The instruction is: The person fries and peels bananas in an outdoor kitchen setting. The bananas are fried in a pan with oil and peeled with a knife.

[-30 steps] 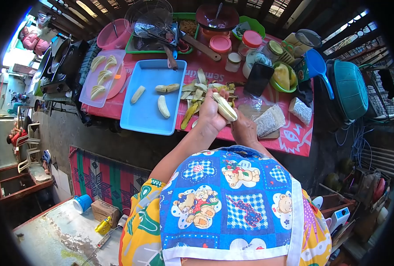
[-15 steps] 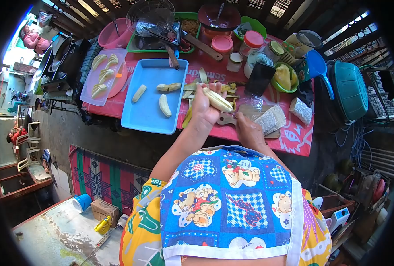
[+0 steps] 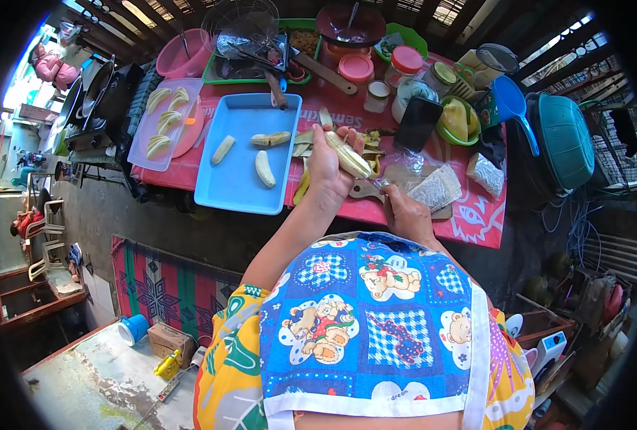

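My left hand (image 3: pixel 326 166) is closed around a peeled banana (image 3: pixel 348 156), held slanting above the pink-red tablecloth. Just to its right, my right hand (image 3: pixel 409 213) has its fingers pinched together close to the banana's lower end; what they hold is too small to make out. Banana peels (image 3: pixel 306 188) lie beneath and behind my left hand. Three peeled pieces, one of them a banana (image 3: pixel 264 169), rest apart in the blue tray (image 3: pixel 225 193) on the left. Under my hands is a wooden cutting board (image 3: pixel 367 188), with wrapped white blocks (image 3: pixel 436 192) on its right side.
Sliced, fanned bananas sit on a pale plastic lid (image 3: pixel 139 153) at far left. A phone (image 3: pixel 418 123) leans among jars (image 3: pixel 377 96) behind my hands. Farther right stand a green bowl (image 3: pixel 469 139) and a blue dipper (image 3: pixel 512 100). A wooden-handled tool (image 3: pixel 333 77) lies at the back.
My left hand has shifted slightly with the banana, its fingers now spread more along the fruit's far side. My right hand has moved slightly right and down. The tray's contents look unchanged.
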